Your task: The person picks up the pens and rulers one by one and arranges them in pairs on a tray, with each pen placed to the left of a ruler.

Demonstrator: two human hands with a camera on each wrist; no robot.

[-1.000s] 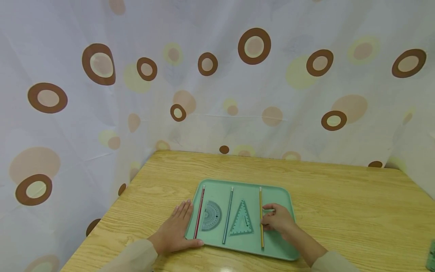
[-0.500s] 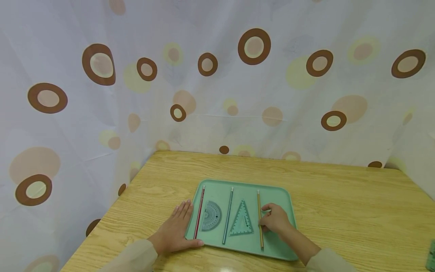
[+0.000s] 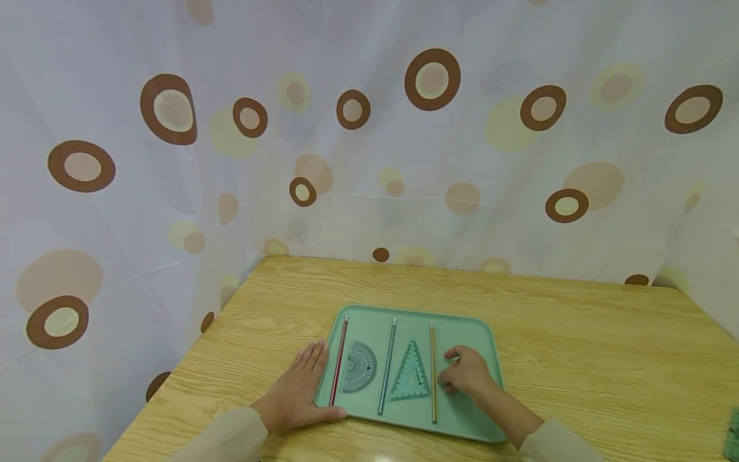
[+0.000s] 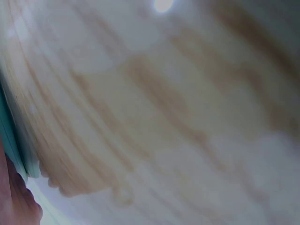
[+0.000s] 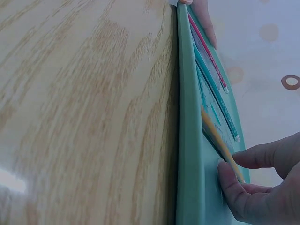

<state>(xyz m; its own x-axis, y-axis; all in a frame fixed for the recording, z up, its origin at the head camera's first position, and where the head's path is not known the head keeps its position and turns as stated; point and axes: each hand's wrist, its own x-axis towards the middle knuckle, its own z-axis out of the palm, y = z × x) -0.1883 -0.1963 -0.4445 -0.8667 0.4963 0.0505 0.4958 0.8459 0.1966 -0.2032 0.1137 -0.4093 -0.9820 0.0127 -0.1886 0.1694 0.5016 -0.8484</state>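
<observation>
In the head view, a mint-green tray (image 3: 467, 420) lies on the table. My left hand (image 3: 297, 391) rests with straight fingers along its left edge, thumb at the front left corner. A red pencil (image 3: 339, 359), a clear protractor (image 3: 359, 367), a blue-green pencil (image 3: 387, 366), a clear set square (image 3: 411, 375) and a yellow pencil (image 3: 433, 372) lie in it from left to right. My right hand (image 3: 467, 373) hovers low over the tray's right part, fingers loosely bent. Its fingertips (image 5: 226, 171) are right beside the yellow pencil, holding nothing.
The wood-grain table (image 3: 594, 359) extends behind and to the right of the tray. A green object (image 3: 733, 435) is cut off at the right edge of the head view. A patterned curtain (image 3: 369, 154) hangs around the table's back and sides.
The yellow pencil has shifted left across the tray, now beside the set square. My right hand moved slightly left and has let go of the pencil. The left hand stays put.
</observation>
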